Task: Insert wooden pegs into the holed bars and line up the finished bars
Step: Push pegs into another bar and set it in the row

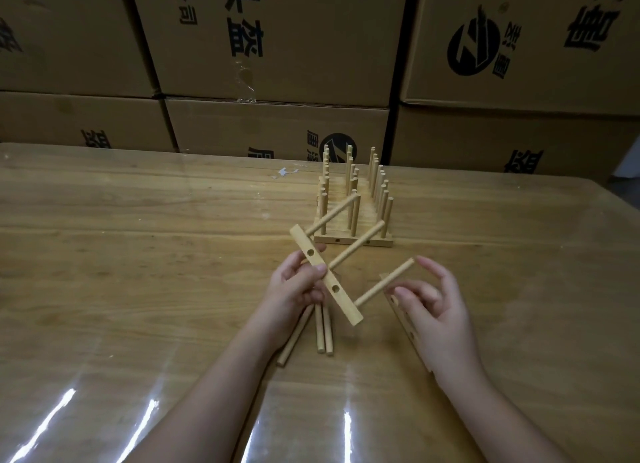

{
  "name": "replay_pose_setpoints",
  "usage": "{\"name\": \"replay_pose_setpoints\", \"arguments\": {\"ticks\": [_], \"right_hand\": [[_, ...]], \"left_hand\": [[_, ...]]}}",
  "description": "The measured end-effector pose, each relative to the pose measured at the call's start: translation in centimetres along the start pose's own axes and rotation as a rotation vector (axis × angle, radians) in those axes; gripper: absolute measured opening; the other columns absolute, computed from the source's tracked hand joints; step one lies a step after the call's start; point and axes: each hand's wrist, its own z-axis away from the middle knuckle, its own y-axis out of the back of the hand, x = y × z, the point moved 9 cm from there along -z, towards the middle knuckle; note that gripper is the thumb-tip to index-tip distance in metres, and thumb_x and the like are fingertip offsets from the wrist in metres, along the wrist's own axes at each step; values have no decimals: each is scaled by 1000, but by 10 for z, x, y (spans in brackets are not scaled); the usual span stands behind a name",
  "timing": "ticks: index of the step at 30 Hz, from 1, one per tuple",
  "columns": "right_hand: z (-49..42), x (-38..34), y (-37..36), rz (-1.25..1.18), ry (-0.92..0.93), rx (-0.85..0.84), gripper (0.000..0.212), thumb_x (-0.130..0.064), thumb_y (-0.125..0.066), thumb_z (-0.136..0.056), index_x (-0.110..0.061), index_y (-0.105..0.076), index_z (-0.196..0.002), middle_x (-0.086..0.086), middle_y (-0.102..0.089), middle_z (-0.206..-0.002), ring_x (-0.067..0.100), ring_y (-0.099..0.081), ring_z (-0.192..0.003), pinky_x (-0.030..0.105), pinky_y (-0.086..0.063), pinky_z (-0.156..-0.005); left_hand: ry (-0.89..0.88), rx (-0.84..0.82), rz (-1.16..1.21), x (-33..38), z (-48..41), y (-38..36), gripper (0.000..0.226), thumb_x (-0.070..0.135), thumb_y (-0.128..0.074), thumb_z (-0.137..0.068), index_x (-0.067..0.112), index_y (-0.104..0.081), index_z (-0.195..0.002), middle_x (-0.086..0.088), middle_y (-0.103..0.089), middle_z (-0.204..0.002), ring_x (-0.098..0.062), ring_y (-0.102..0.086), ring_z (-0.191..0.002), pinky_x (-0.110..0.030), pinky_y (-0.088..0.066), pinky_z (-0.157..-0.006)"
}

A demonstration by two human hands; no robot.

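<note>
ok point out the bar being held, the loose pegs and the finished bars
held bar [348,308]: head view, lower end
loose pegs [329,334]: head view, rightmost peg's shaft
finished bars [353,241]: head view, front bar's face

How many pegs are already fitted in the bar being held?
3 in the bar: far peg, middle peg, near peg beside the right hand. None seems hidden.

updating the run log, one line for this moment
left hand grips holed bar | right hand at its third peg, contact unclear | spare pegs on table | finished bars behind
</note>
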Motion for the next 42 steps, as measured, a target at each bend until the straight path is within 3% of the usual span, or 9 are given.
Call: {"name": "replay_pose_setpoints", "arguments": {"ticks": [5,14,20,25,31,34,37,40,42], "right_hand": [[-1,0,-8,168,24,-98,35,-27,-65,-78,-36,-52,-109,-11,-68,-94,-2,-61,-82,9,-45,-73],[-5,-2,-1,293,85,-82,27,-16,-70,-80,-39,-59,-90,-15,-65,-86,-2,-58,-78,7,-44,-67],[-15,7,18,204,-10,-46,25,-16,-66,-83,-31,-60,-102,-10,-67,-94,0,-62,-87,19,-50,-75],[-25,12,34,168,-47,-31,21,-14,-65,-83,-31,-62,-94,-9,-68,-92,-1,-63,-85,15,-49,-70],[-34,23,43,142,-21,-3,21,-11,-69,-80,-31,-66,-87,-12,-70,-85,-3,-63,-81,9,-47,-65],[-37,29,44,142,-14,0,21,-13,-70,-80,-33,-66,-84,-16,-70,-83,0,-64,-80,10,-47,-64],[-38,27,45,108,29,30,25,-12,-67,-83,-35,-64,-91,-14,-70,-88,2,-64,-87,17,-49,-73],[-37,28,43,159,31,23,23,-14,-60,-88,-34,-59,-101,-12,-64,-101,10,-62,-87,21,-49,-74],[-38,33,38,242,-10,-22,21,-19,-59,-89,-32,-56,-106,-12,-60,-102,6,-58,-83,13,-45,-67]], "left_hand": [[48,79,99,-2,3,6,51,11,-78,-71,-1,-52,-114,-33,-57,-121,-30,-66,-97,-26,-56,-68],[50,4,-30,-3,7,-3,50,18,-76,-66,1,-56,-108,-19,-71,-104,-28,-70,-96,-25,-57,-73],[-8,50,-12,-1,4,1,27,23,-71,-69,8,-64,-90,-1,-64,-66,-9,-60,-62,-18,-50,-59],[20,58,-6,-2,5,4,35,19,-75,-67,7,-67,-99,-5,-70,-83,-12,-67,-75,-22,-54,-68],[70,81,-625,9,7,8,31,29,-72,-77,37,-63,-106,3,-67,-106,-10,-64,-97,-20,-51,-78],[79,41,-842,16,1,6,32,23,-71,-84,24,-63,-115,8,-66,-107,-7,-61,-102,-22,-50,-87],[35,62,-898,29,-7,4,30,23,-72,-82,24,-65,-111,15,-65,-95,3,-59,-91,-12,-47,-70],[-31,128,-920,42,-24,9,36,18,-72,-82,12,-65,-117,2,-68,-104,-6,-61,-94,-12,-43,-75],[-51,191,-935,45,-37,16,36,15,-71,-84,5,-65,-118,-10,-68,-112,-17,-63,-98,-17,-44,-79]]}}
